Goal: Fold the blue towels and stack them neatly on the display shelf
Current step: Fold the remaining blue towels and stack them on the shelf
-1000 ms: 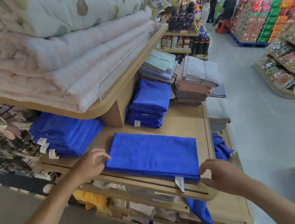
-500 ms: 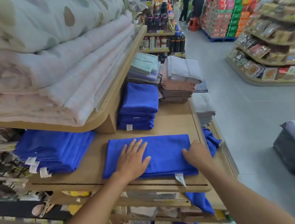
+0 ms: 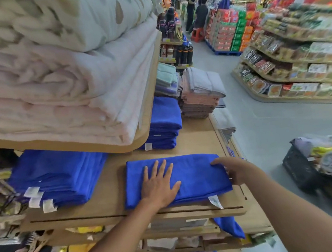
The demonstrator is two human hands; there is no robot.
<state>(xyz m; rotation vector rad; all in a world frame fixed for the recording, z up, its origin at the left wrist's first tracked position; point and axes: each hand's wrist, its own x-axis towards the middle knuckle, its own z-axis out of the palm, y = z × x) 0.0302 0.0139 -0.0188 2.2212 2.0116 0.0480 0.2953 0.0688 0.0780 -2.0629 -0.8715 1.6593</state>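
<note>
Shelf: wooden display tier, front edge runs L–R across the view, directly ahead of the person. Two piles of folded blue towels sit on it: left stack, partly under the upper tier's overhang, and rear stack, further back, approx. centre. Towel in work lies flat on the shelf near the front edge, fwd of both stacks and touching neither; bare wood shows btwn it and the left stack. Long axis: L–R, parallel w/ the front edge; short axis points away from the person. It reads as already folded to a long rectangle. Left hand: palm down on the towel's left-centre, fingers straight and spread, pressing; it holds nothing. Right hand: at the towel's right end, one digit (prob. the thumb) lying on top, other fingers curled round the end edge, gripping it; how far they reach under cannot be seen. Tag: white, hangs from the towel's front-right corner over the shelf lip. Judgement: right hand is nearer the free end and left hand acts as anchor, so a further fold would run along the long axis, right end carried over toward the left. For stacking, the left stack is the nearer destination; the rear stack needs a fwd reach. Risk: layers may slip if the anchor lifts early.
</note>
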